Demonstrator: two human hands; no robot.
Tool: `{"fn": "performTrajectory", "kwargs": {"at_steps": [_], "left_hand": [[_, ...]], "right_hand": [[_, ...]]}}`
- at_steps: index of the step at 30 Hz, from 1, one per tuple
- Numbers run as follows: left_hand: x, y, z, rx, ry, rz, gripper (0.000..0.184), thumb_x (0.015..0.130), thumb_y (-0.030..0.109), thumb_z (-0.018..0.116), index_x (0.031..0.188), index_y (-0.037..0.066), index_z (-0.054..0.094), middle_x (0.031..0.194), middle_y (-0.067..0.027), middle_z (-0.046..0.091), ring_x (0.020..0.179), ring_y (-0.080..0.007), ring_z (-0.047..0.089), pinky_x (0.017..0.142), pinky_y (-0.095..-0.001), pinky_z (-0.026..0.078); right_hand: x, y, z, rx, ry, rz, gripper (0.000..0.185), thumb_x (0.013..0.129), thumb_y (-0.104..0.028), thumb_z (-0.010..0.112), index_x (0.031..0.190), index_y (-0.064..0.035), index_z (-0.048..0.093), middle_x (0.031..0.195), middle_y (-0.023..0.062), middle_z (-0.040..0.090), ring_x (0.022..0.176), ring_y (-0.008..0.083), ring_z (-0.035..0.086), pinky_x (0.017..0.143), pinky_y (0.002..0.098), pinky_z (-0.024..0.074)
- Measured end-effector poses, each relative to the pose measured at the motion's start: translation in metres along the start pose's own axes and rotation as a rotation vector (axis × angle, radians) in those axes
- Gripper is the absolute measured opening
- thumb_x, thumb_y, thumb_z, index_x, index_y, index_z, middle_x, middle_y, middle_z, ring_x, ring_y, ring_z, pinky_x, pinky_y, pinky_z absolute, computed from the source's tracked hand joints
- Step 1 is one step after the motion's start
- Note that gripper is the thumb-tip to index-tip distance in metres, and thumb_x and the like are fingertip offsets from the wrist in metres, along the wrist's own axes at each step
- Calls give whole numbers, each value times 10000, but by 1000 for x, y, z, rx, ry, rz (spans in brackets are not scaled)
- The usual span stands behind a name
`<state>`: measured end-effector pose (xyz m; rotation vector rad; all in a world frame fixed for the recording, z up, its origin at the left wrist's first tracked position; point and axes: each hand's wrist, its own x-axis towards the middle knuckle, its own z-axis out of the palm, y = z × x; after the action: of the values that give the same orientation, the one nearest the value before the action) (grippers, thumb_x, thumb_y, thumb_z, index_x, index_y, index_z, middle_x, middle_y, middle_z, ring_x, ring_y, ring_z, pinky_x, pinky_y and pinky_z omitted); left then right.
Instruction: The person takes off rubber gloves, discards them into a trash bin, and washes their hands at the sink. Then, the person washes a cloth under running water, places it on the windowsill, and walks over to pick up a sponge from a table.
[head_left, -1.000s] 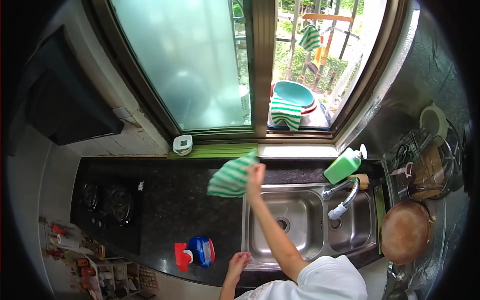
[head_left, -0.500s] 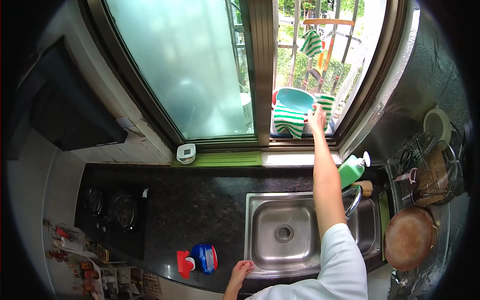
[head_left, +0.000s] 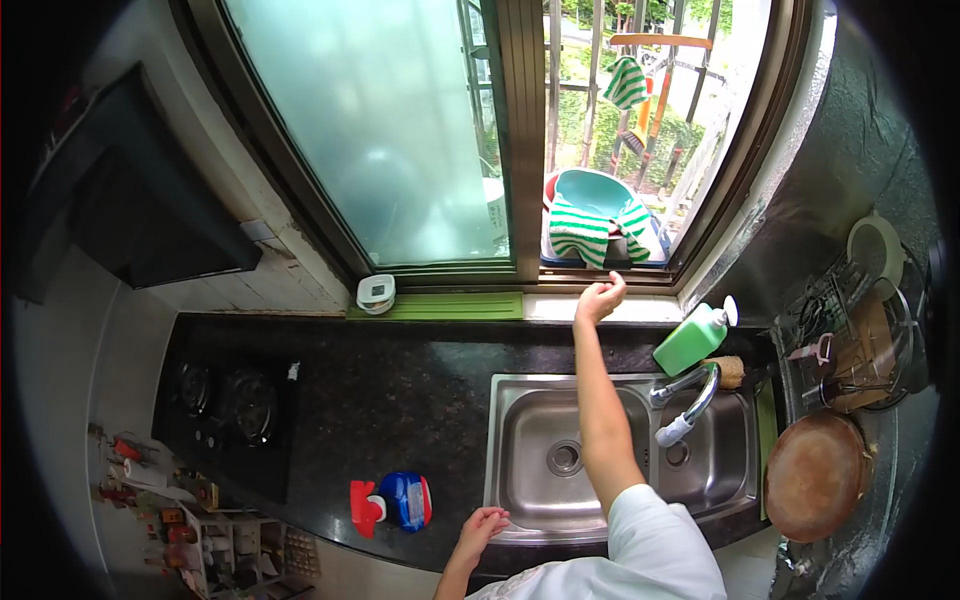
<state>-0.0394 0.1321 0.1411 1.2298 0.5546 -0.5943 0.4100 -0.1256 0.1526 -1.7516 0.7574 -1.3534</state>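
My right hand (head_left: 602,298) is over the window sill, fingers loosely bent and apart, with nothing seen in them. Just beyond it, a green-and-white striped cloth (head_left: 578,232) and another striped cloth (head_left: 634,228) drape over the rim of a light-blue basin (head_left: 588,186) outside the open window. My left hand (head_left: 485,525) hovers at the front left edge of the steel sink (head_left: 520,440), open and holding nothing I can see. To its left, a blue spray bottle with a red trigger head (head_left: 405,502) lies on the dark counter.
A green pump bottle (head_left: 690,338) stands behind the faucet (head_left: 700,400), beside a brown sponge (head_left: 730,372). Another striped cloth (head_left: 626,84) hangs at the window bars. A gas stove (head_left: 235,405) is at left; a round brown pan (head_left: 818,478) is at right.
My right hand has let go of the right-hand striped cloth and drawn back left to the sill. That cloth now hangs over the basin's rim. My left hand has barely moved.
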Motion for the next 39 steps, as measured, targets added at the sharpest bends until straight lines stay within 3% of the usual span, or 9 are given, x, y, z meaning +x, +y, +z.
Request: {"fn": "performTrajectory", "kwargs": {"at_steps": [2, 9, 15, 20, 24, 28, 30, 33, 39], "left_hand": [[-11, 3, -7, 30, 12, 29, 231, 948, 190, 477, 1111, 33, 525, 1107, -112, 605, 975, -178, 607, 843, -280, 481], [-65, -28, -35, -112, 164, -10, 229, 956, 186, 466, 1122, 37, 517, 1127, -129, 594, 1004, -202, 598, 872, -309, 476], [-73, -38, -33, -163, 153, -47, 216, 959, 180, 460, 1117, 43, 517, 1139, -129, 589, 1018, -206, 594, 875, -309, 469], [-69, -24, -24, -88, 151, -51, 213, 952, 198, 479, 1107, 59, 525, 1110, -112, 609, 985, -192, 609, 856, -294, 474], [-63, -12, -20, -41, 131, 3, 212, 950, 202, 483, 1096, 56, 533, 1091, -101, 616, 962, -175, 614, 835, -279, 486], [-51, -20, -22, 69, 65, 126, 211, 940, 222, 503, 1074, 68, 557, 1050, -57, 616, 925, -127, 603, 798, -252, 474], [-38, -37, -24, 208, -2, 212, 176, 912, 213, 563, 976, 57, 613, 919, -13, 639, 844, -74, 575, 772, -220, 454], [-57, -14, 3, 277, 18, 317, 150, 871, 161, 592, 870, 19, 639, 842, -31, 654, 806, -76, 574, 733, -230, 451], [-78, -22, 17, 117, 110, 331, 231, 890, 212, 540, 852, 31, 677, 836, -24, 675, 780, -75, 582, 740, -226, 442]], "right_hand": [[23, 5, 9, -78, 68, -110, 350, 721, 44, 485, 1054, -56, 524, 1072, 130, 579, 970, 344, 540, 846, 453, 409], [126, 4, 22, -699, -541, -74, 510, 762, -178, 578, 1257, -127, 470, 1391, 108, 370, 1289, 345, 310, 1061, 552, 188], [139, 18, 20, -739, -539, -343, 199, 843, -158, 492, 1002, -114, 601, 997, 80, 640, 1061, 252, 540, 930, 462, 333], [106, 5, 12, -709, -493, -526, 254, 798, -151, 517, 1040, -90, 562, 975, 109, 583, 1003, 280, 540, 864, 445, 386], [62, 2, 3, -485, -351, 121, 356, 736, -163, 607, 1074, -95, 519, 1079, 129, 560, 1035, 322, 523, 828, 493, 420], [2, 8, -12, -201, -19, 294, 324, 733, -112, 622, 1048, -96, 546, 1070, 139, 564, 1016, 333, 533, 851, 484, 415], [-34, 16, -30, 130, -25, 498, 279, 751, -43, 663, 1005, -27, 548, 998, 137, 595, 922, 241, 579, 783, 368, 478], [-93, -16, -105, 582, -382, 550, 163, 805, -79, 686, 908, -14, 577, 798, 53, 615, 676, 113, 584, 613, 222, 497], [-150, -47, -285, 822, -1189, 1024, 369, 951, -343, 470, 1088, -11, 554, 1024, 138, 635, 892, 221, 634, 814, 311, 492]]}}
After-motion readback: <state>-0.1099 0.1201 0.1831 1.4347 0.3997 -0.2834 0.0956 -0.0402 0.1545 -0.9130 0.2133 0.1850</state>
